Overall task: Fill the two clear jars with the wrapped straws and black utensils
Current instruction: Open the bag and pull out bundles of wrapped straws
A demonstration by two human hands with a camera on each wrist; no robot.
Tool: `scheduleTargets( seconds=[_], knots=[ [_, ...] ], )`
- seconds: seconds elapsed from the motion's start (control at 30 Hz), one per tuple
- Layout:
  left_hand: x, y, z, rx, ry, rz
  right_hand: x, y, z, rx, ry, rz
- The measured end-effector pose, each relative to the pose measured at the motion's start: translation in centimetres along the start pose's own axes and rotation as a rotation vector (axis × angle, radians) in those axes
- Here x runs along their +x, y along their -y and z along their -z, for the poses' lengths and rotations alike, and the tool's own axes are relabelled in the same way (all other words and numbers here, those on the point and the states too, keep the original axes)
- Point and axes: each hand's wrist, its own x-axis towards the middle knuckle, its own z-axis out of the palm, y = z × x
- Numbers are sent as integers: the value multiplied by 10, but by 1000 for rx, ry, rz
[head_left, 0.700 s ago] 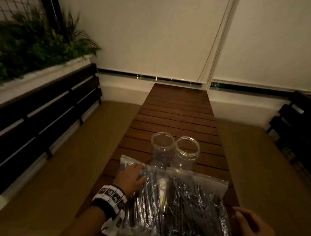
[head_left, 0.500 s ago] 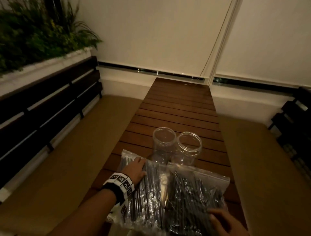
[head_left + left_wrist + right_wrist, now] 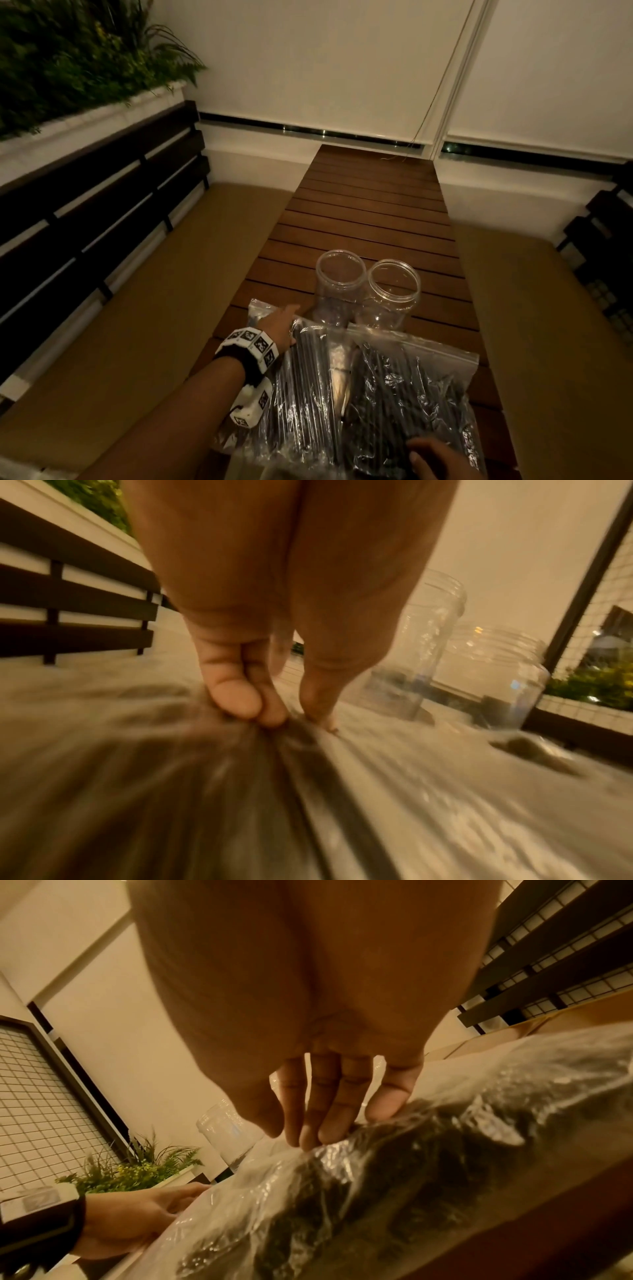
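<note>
The bag of wrapped straws [image 3: 305, 387] lies pinched at its far corner by the left hand [image 3: 277, 322], with the two empty clear jars [image 3: 339, 284] just beyond its fingertips. The right hand [image 3: 435, 459] rests flat, fingers straight, on the bag of black utensils [image 3: 404, 394] alongside. To my eye a hasty tug on that slack plastic could topple the jars.

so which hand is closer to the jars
left. left hand grips the straw bag just before the jars; right hand rests on the utensil bag at its near end, well back

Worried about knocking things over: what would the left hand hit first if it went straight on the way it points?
Likely the left clear jar: the left hand, pinching the straw bag, points toward its base. The wrist view shows it slightly rightward, so perhaps a graze.
</note>
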Motion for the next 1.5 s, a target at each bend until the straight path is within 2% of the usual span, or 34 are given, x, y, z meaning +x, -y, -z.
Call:
scheduleTargets(
  seconds=[0.1,0.27,0.37,0.53,0.7,0.8,0.87,0.93,1.03,1.1,1.2,1.33,1.43,1.5],
  knots=[
    [8,-2,8,141,53,-4,-10,24,8,3,-13,-20],
    [6,0,9,281,-56,-38,-32,85,38,141,-69,-42],
    [-4,-2,14,289,-123,-4,-27,96,46,186,-57,-30],
    [-37,-3,33,63,-286,-113,-20,126,52,235,-70,75],
    [-99,-1,61,-165,-515,-327,-17,160,66,345,-330,223],
    [-129,-7,75,-199,-638,-416,-20,188,87,447,-409,289],
    [-139,-13,82,-199,-729,-464,-25,212,102,541,-387,356],
    [-140,-18,82,-242,-771,-485,-27,234,107,641,-280,407],
    [-133,-25,72,-322,-726,-453,-24,261,95,687,24,384],
    [-128,-33,66,-350,-679,-457,-18,276,78,627,169,364],
    [-120,-44,64,-372,-611,-483,-7,290,57,453,138,320],
    [-117,-54,75,-397,-487,-552,7,301,61,458,49,324],
    [-114,-60,89,-459,-485,-470,13,305,72,431,7,376],
    [-111,-67,99,-462,-433,-448,16,305,76,399,-7,407]
  ],
)
